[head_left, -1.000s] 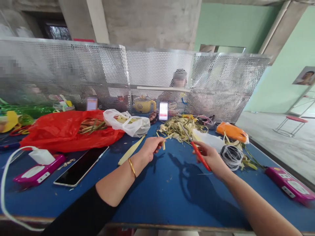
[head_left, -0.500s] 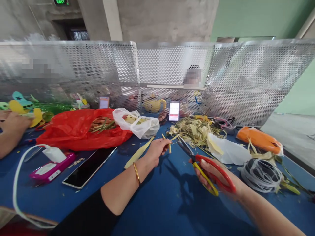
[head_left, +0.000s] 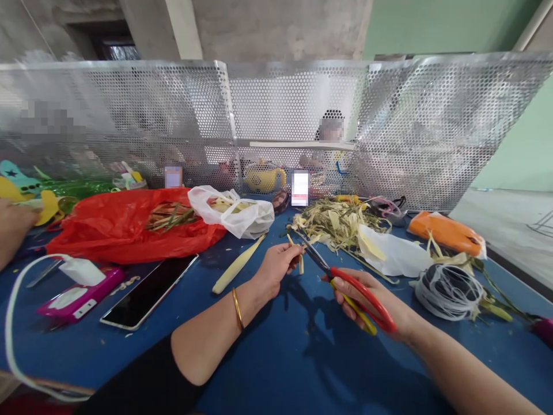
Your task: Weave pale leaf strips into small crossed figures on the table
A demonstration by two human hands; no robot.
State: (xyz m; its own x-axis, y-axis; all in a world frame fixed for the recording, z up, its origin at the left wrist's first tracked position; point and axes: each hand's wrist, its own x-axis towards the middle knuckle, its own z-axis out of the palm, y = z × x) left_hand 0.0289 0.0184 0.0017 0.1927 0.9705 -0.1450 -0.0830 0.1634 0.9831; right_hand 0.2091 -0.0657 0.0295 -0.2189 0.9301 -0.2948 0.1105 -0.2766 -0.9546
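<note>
My left hand [head_left: 280, 262] pinches a small pale yellow strip of dried husk [head_left: 301, 265], folded or crossed near the fingertips. In my right hand [head_left: 354, 294] is a pair of scissors [head_left: 360, 295] with red and yellow handles. Their blades point up and left, with the tips close beside the husk strip; whether they touch it I cannot tell. A longer pale husk piece [head_left: 235, 268] lies on the blue table [head_left: 268, 357] left of my left hand. Beyond the scissors sits a loose heap of dried husk scraps [head_left: 337, 222].
On the left are a red plastic bag [head_left: 103, 225], a white bag [head_left: 254, 219], a black phone [head_left: 149, 294] and a magenta power strip [head_left: 82, 294]. A clear cord coil [head_left: 449, 294] and orange packet [head_left: 444, 233] lie right. A perforated metal screen [head_left: 294, 98] stands behind. Another person's hand [head_left: 15, 230] is far left.
The view has shifted slightly. The scissor blades have come closer to the husk strip in my left hand, and their handles are nearer together. My left hand keeps its pinch.
</note>
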